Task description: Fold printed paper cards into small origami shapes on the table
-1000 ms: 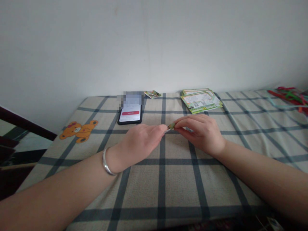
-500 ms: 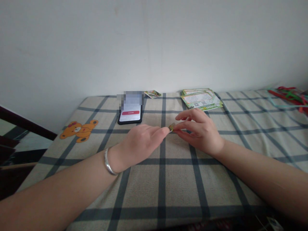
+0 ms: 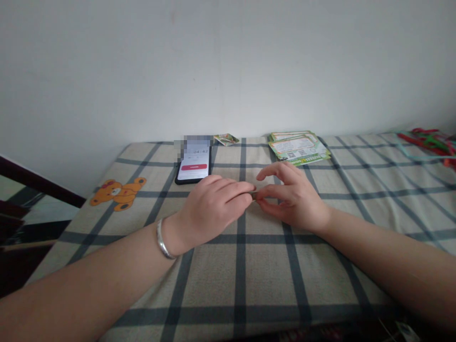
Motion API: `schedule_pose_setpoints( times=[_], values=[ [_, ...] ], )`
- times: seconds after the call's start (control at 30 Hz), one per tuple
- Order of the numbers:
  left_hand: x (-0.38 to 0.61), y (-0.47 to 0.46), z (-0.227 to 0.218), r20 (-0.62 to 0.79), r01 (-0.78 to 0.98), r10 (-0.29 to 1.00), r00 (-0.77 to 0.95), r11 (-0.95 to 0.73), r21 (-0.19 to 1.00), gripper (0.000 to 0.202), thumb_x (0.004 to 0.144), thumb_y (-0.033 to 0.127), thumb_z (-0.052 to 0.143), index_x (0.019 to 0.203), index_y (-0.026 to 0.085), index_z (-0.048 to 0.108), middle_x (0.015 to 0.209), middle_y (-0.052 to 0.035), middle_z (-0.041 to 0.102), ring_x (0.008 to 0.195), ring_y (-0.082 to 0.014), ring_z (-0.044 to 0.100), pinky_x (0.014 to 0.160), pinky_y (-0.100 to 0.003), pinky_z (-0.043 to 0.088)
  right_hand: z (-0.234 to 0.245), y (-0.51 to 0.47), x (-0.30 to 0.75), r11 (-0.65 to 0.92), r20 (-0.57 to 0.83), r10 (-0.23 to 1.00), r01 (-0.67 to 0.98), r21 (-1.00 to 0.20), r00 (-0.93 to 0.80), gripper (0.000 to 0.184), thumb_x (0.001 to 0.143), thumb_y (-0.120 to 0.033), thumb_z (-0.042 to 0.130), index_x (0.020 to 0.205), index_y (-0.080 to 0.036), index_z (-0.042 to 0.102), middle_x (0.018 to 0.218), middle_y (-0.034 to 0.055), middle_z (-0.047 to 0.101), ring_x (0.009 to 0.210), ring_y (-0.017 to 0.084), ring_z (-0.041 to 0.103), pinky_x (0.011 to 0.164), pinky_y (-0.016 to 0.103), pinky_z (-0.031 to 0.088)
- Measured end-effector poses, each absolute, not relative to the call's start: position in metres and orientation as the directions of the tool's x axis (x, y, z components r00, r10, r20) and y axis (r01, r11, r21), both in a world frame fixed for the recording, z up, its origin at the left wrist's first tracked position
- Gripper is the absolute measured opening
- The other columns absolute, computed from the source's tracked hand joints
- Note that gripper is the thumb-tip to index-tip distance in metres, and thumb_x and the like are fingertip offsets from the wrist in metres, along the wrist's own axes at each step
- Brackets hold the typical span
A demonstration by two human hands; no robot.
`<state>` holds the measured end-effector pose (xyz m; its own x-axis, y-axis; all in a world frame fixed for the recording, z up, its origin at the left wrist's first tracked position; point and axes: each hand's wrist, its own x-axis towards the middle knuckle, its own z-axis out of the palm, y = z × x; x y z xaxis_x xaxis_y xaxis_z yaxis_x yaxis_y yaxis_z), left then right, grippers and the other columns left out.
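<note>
My left hand and my right hand meet fingertip to fingertip over the middle of the checked bedsheet. Both pinch a small folded piece of paper, of which only a sliver shows between the fingers. The left wrist wears a silver bangle. My right index finger is raised and curved above the pinch.
A black phone with a lit screen lies behind my left hand. A small folded paper piece sits by the wall, and a stack of green printed cards lies behind my right hand. Coloured strips lie far right. A bear print marks the sheet's left.
My left fingers have closed further over the paper piece, hiding most of it. The right hand's index finger lifted off and the hands shifted slightly.
</note>
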<state>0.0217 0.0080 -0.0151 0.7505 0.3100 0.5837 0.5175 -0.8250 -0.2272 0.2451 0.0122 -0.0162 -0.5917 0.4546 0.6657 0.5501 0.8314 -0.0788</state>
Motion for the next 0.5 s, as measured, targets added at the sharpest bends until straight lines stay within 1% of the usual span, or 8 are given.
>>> schedule_pose_setpoints(
  times=[0.13, 0.33, 0.5],
  values=[
    [0.0225, 0.0061, -0.0162, 0.614, 0.545, 0.362, 0.702, -0.827, -0.136, 0.005, 0.09, 0.022, 0.059, 0.087, 0.021, 0.063, 0.1, -0.0006, 0.067, 0.088, -0.019, 0.062, 0.075, -0.034, 0.046, -0.0141, 0.0101, 0.2426, 0.841, 0.652, 0.443, 0.537, -0.063, -0.616, 0.007, 0.083, -0.021, 0.064, 0.078, -0.021, 0.068, 0.105, 0.0071, 0.061, 0.093, 0.02, 0.057, 0.079, 0.036, 0.045],
    [0.0241, 0.0063, -0.0159, 0.604, 0.522, 0.419, 0.678, -0.853, 0.006, 0.006, 0.087, 0.02, 0.061, 0.083, 0.021, 0.064, 0.093, 0.0001, 0.064, 0.084, -0.0171, 0.059, 0.076, -0.034, 0.044, -0.0151, 0.0094, 0.2412, 0.849, 0.651, 0.419, 0.527, -0.035, -0.633, 0.005, 0.084, -0.02, 0.063, 0.08, -0.02, 0.066, 0.099, 0.0066, 0.062, 0.092, 0.02, 0.057, 0.077, 0.036, 0.047],
    [0.0242, 0.0079, -0.0163, 0.62, 0.51, 0.433, 0.654, -0.858, 0.061, 0.003, 0.085, 0.018, 0.064, 0.082, 0.02, 0.064, 0.089, -0.0001, 0.062, 0.081, -0.0163, 0.058, 0.074, -0.033, 0.043, -0.0171, 0.0101, 0.2429, 0.862, 0.666, 0.388, 0.507, -0.017, -0.637, 0.002, 0.084, -0.021, 0.063, 0.083, -0.02, 0.064, 0.095, 0.006, 0.062, 0.092, 0.02, 0.058, 0.076, 0.035, 0.048]
  ],
)
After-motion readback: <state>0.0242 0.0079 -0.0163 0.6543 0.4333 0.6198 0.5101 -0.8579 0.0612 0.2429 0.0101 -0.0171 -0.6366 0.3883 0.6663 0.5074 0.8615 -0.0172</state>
